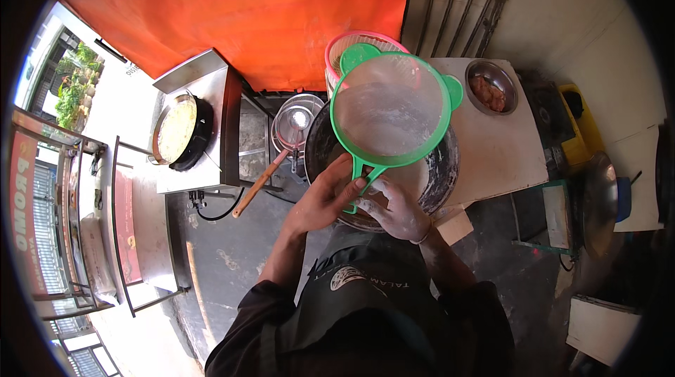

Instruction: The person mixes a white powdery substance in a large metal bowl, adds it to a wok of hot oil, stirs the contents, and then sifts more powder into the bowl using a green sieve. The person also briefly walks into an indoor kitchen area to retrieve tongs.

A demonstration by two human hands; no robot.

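Note:
My left hand (332, 192) grips the handle of a green plastic sieve (445, 131), thumb on top. The sieve is held over a large dark basin (448, 176), and pale powder shows through its fine mesh. Beside the handle's end is my right hand (401, 211), coated in white powder, with thumb and fingers apart and bent towards the handle. Whether those fingers grip it cannot be made out. White powder also lies in the basin, whose far part is hidden by the sieve.
A pink-rimmed basket (337, 50) stands behind the basin. Right of it, a metal bowl of raw meat (488, 95) sits on a white table (506, 150). Leftward are a wooden-handled strainer (263, 179) and a pan of bubbling oil (176, 129) on a steel stand (211, 176).

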